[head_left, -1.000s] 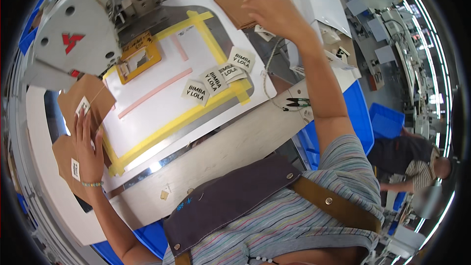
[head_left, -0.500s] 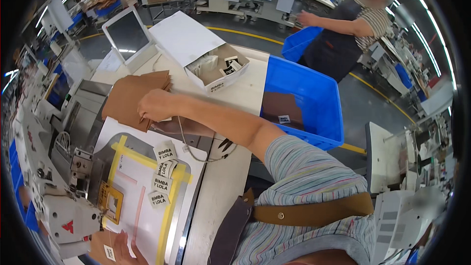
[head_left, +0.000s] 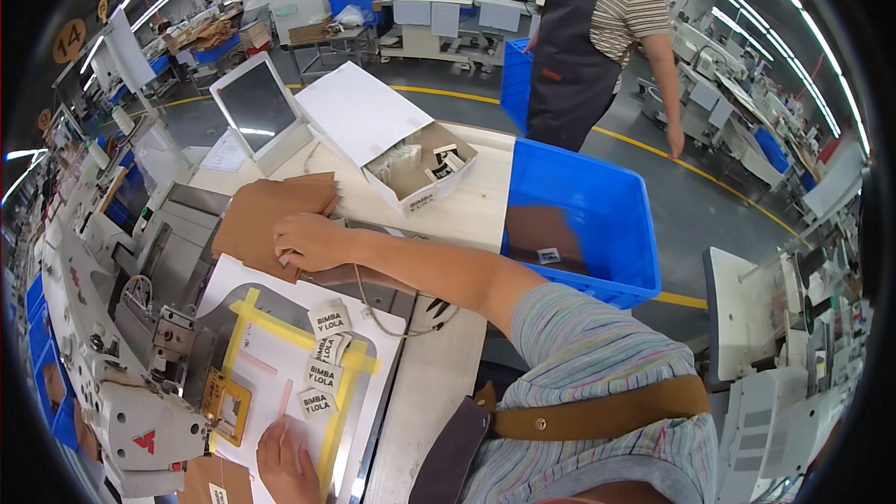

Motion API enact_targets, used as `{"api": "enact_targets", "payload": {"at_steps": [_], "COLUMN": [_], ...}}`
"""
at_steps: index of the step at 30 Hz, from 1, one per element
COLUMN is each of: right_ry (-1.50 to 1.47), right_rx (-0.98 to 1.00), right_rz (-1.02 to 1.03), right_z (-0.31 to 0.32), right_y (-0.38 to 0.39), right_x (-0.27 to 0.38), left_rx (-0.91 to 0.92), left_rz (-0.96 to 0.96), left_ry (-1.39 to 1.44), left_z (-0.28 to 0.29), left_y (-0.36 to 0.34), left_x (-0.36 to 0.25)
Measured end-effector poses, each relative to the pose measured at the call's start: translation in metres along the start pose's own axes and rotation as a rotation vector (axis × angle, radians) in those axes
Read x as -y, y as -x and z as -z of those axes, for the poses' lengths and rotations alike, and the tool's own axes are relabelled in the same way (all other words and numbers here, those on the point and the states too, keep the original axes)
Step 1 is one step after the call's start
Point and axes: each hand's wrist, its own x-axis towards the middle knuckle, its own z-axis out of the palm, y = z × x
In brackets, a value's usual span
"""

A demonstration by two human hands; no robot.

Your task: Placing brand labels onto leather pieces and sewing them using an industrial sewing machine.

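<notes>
My right hand [head_left: 315, 243] reaches across to a stack of brown, leather-like pieces [head_left: 266, 210], its fingers curled closed at the near corner of the stack. How many pieces the fingers hold is hidden. Low in the picture my left hand [head_left: 287, 465] rests on a white template sheet [head_left: 252, 411] edged with yellow tape, fingers stretched out and holding nothing. Beside that hand, under the sewing machine head [head_left: 140, 411], lies another brown piece [head_left: 213, 483] with a small pale label. Several white printed labels [head_left: 322, 376] lie along the template's right side.
An open white box [head_left: 425, 201] with more labels stands behind the stack, beside a tablet-like screen [head_left: 252, 107]. A blue bin [head_left: 607, 252] at the right holds a dark brown piece [head_left: 541, 238]. Black snips [head_left: 437, 308] and a cord lie on the table. A person in an apron [head_left: 579, 47] stands beyond.
My left hand has moved right, off the labelled brown piece and onto the template. My right hand remains at the stack's corner. The other person has turned and lowered an arm; the view has shifted.
</notes>
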Motion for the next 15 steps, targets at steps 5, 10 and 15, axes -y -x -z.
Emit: {"api": "enact_targets", "payload": {"at_steps": [5, 10, 15], "right_ry": [-0.126, -0.117, -0.116], "right_rx": [0.035, 0.050, 0.061], "right_rz": [-0.006, -0.019, -0.028], "right_z": [0.0058, 0.0073, 0.0095], "right_y": [0.0028, 0.0027, 0.0032], "right_x": [-0.0034, -0.0017, 0.0009], "left_rx": [0.078, 0.003, -0.028], "left_rz": [0.059, -0.006, -0.077], "left_ry": [0.022, -0.027, -0.029], "left_z": [-0.0001, -0.0002, 0.0032], "left_y": [0.0008, -0.0012, -0.0042], "left_x": [0.0034, 0.0015, -0.0011]}}
